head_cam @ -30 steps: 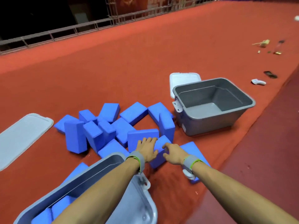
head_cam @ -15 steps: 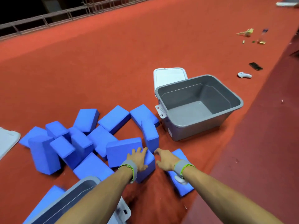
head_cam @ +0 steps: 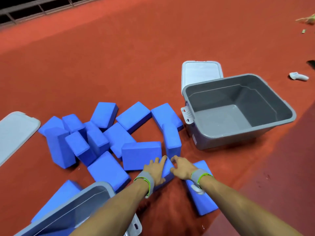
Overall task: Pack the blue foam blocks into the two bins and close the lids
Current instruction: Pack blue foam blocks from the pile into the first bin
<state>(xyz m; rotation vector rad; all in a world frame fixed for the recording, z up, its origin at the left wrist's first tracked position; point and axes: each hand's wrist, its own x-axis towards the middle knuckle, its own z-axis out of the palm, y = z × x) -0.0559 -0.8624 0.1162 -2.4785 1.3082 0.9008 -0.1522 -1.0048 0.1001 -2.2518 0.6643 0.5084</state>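
Several blue foam blocks [head_cam: 117, 138] lie scattered on the red floor. My left hand [head_cam: 156, 169] and my right hand [head_cam: 181, 168] clasp one blue block [head_cam: 167, 169] from both sides, low on the floor in front of me. An upright block [head_cam: 171, 140] stands just beyond my fingers. An empty grey bin [head_cam: 238, 108] sits to the right with its white lid [head_cam: 201, 72] lying behind it. A second grey bin [head_cam: 88, 200] is at the bottom left, partly hidden by my left arm. Its pale lid [head_cam: 15, 132] lies at the far left.
Another blue block [head_cam: 202, 200] lies under my right forearm. A dark red strip of floor [head_cam: 281, 176] runs along the right. A white controller-like object [head_cam: 299, 76] and small litter [head_cam: 305, 19] lie at the far right. A metal railing [head_cam: 34, 9] borders the back.
The view has swung so the empty bin sits further right and the left lid shows again. Both hands have closed in on the block between them.
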